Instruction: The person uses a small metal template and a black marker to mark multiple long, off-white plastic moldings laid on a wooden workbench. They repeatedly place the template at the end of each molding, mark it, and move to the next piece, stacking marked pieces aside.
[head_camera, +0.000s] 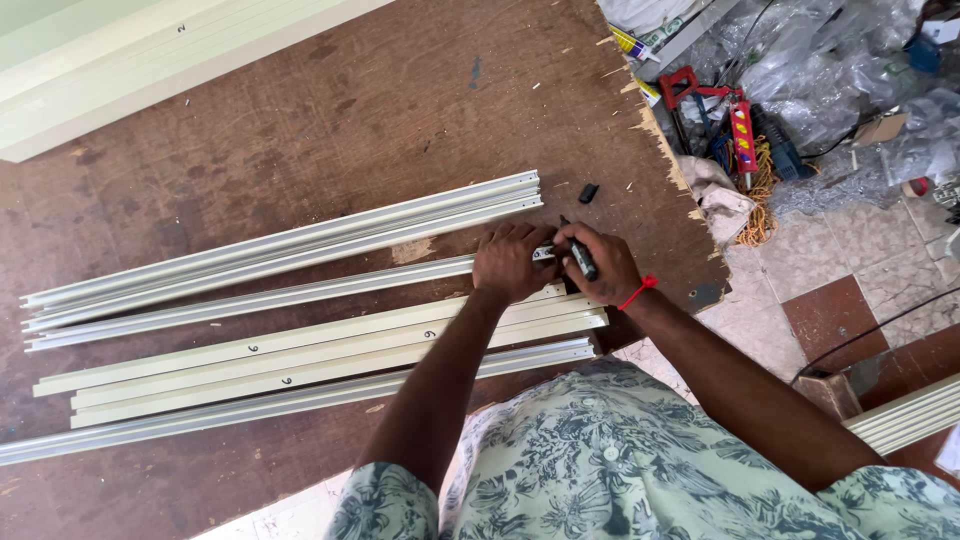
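Marker (582, 260) sits centre-right of frame, pinched in the right hand (600, 262), fingers clamped round the barrel like a pen, tip down near the end of one rail (300, 295). That rail is a pale metal strip running from left edge to centre. Left hand (512, 262) lies flat on the rail just beside the marker, fingers together and pressing down, likely to stop it sliding while the tip works. A small tool or part shows between the hands; can't tell what. Marker cap (588, 192) lies loose on the bench just above the hands, within reach. More rails (300, 238) lie parallel above, cream profiles (320, 360) below, ends roughly lined up at the right, probably so the same spot is easy to find on each; two cream ones carry small dark marks mid-length. All of it rests on a worn brown bench (350, 120) with a chipped right edge. Upper left: cream boards (150, 60) stacked at an angle. Upper right, on the tiled floor: red tool (715, 105), plastic wrap (830, 60), rag, orange cord. Red band on the right wrist.
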